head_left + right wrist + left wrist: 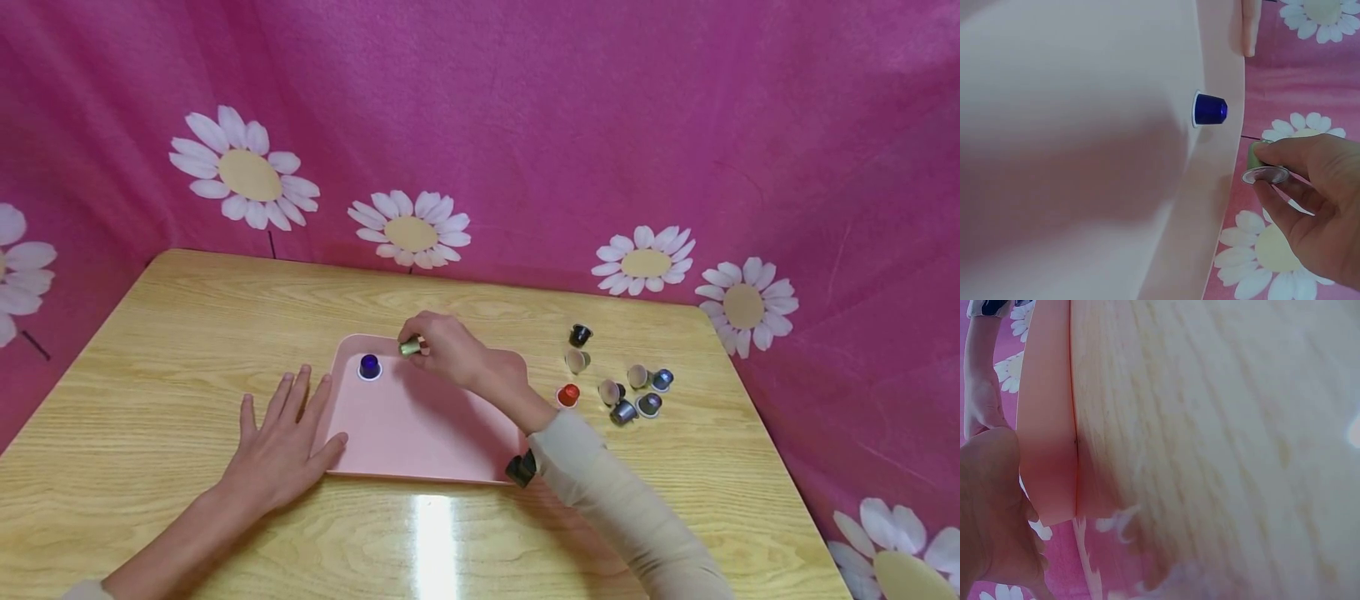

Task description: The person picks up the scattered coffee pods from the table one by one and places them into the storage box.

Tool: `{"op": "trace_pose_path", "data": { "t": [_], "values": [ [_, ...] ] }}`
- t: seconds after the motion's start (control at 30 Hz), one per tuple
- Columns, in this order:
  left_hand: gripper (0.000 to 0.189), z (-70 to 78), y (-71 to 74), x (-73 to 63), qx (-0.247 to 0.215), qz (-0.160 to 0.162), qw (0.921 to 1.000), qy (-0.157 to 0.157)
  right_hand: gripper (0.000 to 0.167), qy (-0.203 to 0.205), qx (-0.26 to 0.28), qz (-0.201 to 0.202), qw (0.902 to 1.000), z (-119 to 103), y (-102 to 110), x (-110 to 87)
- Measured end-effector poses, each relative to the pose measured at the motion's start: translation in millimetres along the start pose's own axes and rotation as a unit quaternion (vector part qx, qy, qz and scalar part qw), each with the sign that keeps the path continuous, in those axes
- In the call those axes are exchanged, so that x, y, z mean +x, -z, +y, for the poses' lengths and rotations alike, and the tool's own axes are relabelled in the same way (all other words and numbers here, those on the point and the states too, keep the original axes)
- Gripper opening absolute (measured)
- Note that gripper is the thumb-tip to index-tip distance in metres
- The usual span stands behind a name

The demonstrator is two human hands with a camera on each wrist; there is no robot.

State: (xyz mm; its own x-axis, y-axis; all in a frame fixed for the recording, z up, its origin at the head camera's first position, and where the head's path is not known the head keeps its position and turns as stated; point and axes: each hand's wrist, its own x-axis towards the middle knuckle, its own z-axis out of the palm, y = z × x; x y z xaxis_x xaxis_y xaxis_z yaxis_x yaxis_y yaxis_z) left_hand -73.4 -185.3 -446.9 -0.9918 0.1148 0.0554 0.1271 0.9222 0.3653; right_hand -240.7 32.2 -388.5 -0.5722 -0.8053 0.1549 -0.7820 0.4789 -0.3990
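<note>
My right hand [444, 346] pinches a green coffee capsule [409, 347] over the far edge of the pink tray [420, 450]. In the right wrist view the thumb and fingers grip this green capsule [1254, 156], its pale foil lid tilted into sight. A dark blue coffee capsule [369, 367] stands rim down in the tray's far left corner, to the left of the right hand. With fingers spread, my left hand [281, 446] rests at the tray's left side, thumb over its near left rim. The left wrist view shows the left hand [997, 506] beside the tray wall [1047, 425].
Right of the tray, several capsules lie scattered on the wooden table [247, 333], among them a red capsule [568, 395] and a black capsule [580, 335]. A dark object [519, 469] shows under the right wrist. Behind the table hangs a pink flowered cloth [517, 125].
</note>
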Motion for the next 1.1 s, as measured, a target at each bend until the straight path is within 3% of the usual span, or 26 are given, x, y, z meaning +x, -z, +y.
{"op": "trace_pose_path", "data": {
  "t": [0.27, 0.9, 1.1],
  "values": [
    [0.08, 0.1, -0.7, -0.1, -0.001, 0.002, 1.0, -0.002, 0.017, 0.013, 0.007, -0.01, 0.9998, -1.2, -9.2, 4.8],
    [0.079, 0.0, 1.4, 0.2, -0.003, 0.003, 1.0, -0.005, 0.015, -0.011, -0.019, -0.027, 0.9994, -3.3, -19.0, 13.9],
    [0.08, -0.3, 1.8, 0.1, -0.003, 0.001, 1.0, -0.004, 0.015, 0.006, -0.03, -0.024, 0.9992, -3.7, -21.1, 15.1]
  ]
}}
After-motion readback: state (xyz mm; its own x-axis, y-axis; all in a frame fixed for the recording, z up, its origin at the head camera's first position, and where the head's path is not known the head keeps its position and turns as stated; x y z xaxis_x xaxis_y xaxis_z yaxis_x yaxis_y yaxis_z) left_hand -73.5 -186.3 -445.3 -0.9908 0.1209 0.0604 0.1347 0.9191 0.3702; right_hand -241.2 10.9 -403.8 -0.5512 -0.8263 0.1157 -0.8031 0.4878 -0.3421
